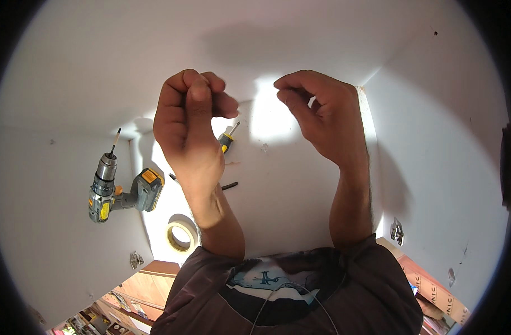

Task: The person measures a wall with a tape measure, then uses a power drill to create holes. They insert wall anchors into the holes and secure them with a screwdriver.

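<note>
My left hand (191, 120) is raised in the middle, its fingers curled and the thumb pressed against them. Whatever it may hold is hidden or too small to make out. To its right, my right hand (329, 111) is also raised, thumb and forefinger brought together in a pinch toward the left hand. Nothing I can name shows between those fingertips. The hands are apart. Just behind my left hand lies a screwdriver (227, 143) with a yellow and black handle, partly covered by the hand. A dark, thin rod (230, 186) pokes out beside my left wrist.
A cordless drill (103, 187) with a long bit lies at left. Below it is a roll of masking tape (170, 237). White panels (289, 206) surround my arms, with metal hinges (397, 231) on the side panels. Wooden furniture (149, 285) and cardboard (434, 285) show along the lower edges.
</note>
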